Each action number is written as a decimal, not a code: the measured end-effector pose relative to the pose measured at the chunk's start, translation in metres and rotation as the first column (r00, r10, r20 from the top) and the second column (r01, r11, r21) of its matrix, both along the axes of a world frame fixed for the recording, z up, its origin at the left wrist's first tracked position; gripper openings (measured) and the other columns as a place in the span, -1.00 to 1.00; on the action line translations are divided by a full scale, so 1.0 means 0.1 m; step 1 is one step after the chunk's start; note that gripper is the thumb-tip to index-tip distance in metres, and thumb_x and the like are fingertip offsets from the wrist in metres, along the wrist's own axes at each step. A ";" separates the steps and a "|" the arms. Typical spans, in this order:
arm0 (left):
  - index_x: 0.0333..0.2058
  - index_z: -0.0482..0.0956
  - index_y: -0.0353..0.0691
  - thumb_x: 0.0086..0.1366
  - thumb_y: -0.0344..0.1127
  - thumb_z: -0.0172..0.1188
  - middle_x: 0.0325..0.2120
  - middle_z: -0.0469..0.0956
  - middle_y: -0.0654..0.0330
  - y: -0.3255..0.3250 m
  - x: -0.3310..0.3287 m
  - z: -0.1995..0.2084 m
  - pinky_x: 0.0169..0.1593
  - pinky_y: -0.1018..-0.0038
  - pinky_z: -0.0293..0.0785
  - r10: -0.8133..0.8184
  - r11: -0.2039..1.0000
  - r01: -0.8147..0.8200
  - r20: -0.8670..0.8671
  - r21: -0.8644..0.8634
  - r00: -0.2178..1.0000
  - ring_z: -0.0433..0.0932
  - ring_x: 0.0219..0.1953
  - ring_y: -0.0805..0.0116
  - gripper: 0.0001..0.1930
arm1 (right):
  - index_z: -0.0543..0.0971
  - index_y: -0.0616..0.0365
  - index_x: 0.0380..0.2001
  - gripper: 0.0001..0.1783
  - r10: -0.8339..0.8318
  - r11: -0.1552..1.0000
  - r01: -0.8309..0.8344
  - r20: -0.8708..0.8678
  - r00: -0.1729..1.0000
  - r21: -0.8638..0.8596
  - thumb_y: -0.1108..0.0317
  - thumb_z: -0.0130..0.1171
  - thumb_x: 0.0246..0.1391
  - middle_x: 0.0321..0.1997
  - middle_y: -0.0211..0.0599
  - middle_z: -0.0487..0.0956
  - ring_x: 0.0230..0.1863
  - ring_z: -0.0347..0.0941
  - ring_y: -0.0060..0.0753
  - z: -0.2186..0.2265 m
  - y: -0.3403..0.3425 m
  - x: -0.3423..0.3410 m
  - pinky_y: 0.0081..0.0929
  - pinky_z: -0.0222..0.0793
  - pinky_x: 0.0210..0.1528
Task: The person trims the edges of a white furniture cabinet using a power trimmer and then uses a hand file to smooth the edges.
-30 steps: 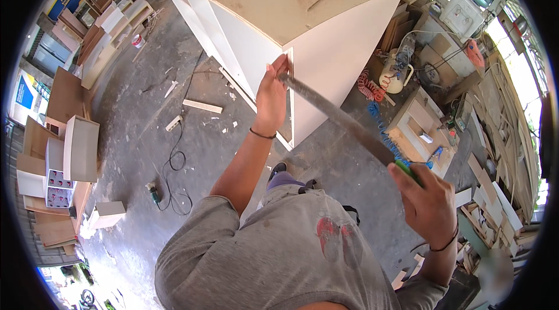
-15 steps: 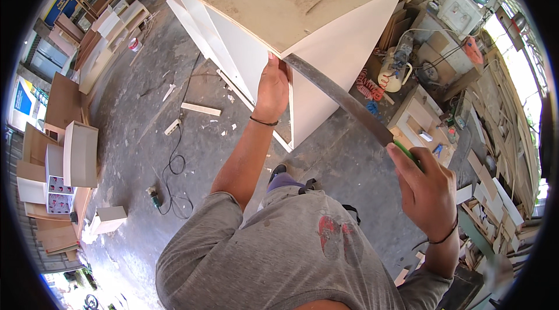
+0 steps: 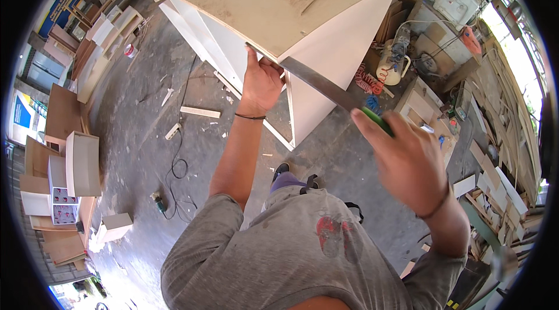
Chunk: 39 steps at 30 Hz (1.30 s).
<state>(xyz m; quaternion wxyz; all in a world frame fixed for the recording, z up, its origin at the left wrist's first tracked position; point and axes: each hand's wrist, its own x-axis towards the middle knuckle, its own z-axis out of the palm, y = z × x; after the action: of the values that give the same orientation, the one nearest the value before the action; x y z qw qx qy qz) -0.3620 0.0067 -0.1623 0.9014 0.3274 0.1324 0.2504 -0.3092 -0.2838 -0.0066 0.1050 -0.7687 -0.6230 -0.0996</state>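
A long flat metal file (image 3: 323,87) with a green handle lies slantwise against the edge of a pale wooden panel (image 3: 262,4), close to its near corner. The panel tops a white cabinet (image 3: 332,77). My right hand (image 3: 410,158) is closed round the green handle. At the panel's corner, my left hand (image 3: 262,83) is closed on the far end of the file, thumb up against the panel edge. Some of its fingers are hidden beneath the file and the panel.
Small wood offcuts and a pale strip (image 3: 200,112) litter the grey floor. A black cable (image 3: 170,176) snakes along it at left. Cabinet boxes (image 3: 83,161) stand at far left. At right are an air compressor (image 3: 391,65), a low wooden cabinet (image 3: 416,106) and heaped scrap wood (image 3: 495,193).
The file has slid left and away from me along the panel edge. My right hand has moved left and forward with its handle; my left hand has shifted slightly left.
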 end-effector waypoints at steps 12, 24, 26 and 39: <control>0.12 0.35 -0.38 0.35 -0.21 0.06 0.13 0.39 0.00 -0.25 -0.59 0.24 0.27 0.17 0.16 0.742 0.134 -0.506 0.252 0.852 0.621 0.28 0.24 0.04 -0.54 | 0.56 0.04 -0.01 -0.53 0.026 0.999 0.006 -0.644 0.765 0.047 0.50 0.21 -0.08 -0.48 -0.21 0.52 -0.52 0.48 -0.17 -0.60 -0.78 0.08 -0.34 0.37 -0.47; -0.11 0.58 -0.18 0.23 -0.43 0.18 0.02 0.53 0.19 -0.21 -0.50 0.53 0.27 0.00 0.14 0.529 -0.400 -0.050 0.275 0.915 0.803 0.38 0.21 0.08 -0.76 | 0.58 0.27 -0.10 -0.51 -0.194 0.900 0.421 -0.969 0.152 -0.114 0.55 0.39 -0.22 -0.37 -0.18 0.66 -0.35 0.60 -0.46 -1.42 -2.06 -0.33 -0.56 0.45 -0.32; -0.09 0.56 -0.21 0.24 -0.48 0.16 0.01 0.54 0.15 -0.20 -0.51 0.54 0.26 0.10 0.21 0.517 -0.396 -0.056 0.273 0.917 0.811 0.41 0.20 0.13 -0.75 | 0.53 0.29 -0.04 -0.46 -0.064 0.880 0.474 -0.993 0.104 -0.007 0.56 0.39 -0.20 -0.36 -0.18 0.65 -0.34 0.59 -0.44 -1.44 -2.17 -0.35 -0.56 0.45 -0.32; 0.15 0.29 -0.37 0.29 -0.46 0.11 0.14 0.35 -0.13 -0.14 -0.47 0.37 0.22 0.22 0.27 0.575 -0.129 -0.339 0.349 0.932 0.740 0.32 0.22 -0.08 -0.54 | 0.32 0.27 0.21 -0.39 -0.191 0.898 0.440 -0.879 0.436 0.023 0.39 0.20 0.09 -0.44 -0.32 0.55 -0.49 0.46 -0.50 -0.62 -1.23 -0.14 -0.57 0.38 -0.37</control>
<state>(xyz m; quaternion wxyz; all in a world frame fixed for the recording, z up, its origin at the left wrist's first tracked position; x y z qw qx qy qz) -0.4085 -0.0073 -0.1256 0.2726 0.7896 0.1144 0.5377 -0.3228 -0.4069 -0.0690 0.4748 -0.7979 -0.3128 0.2003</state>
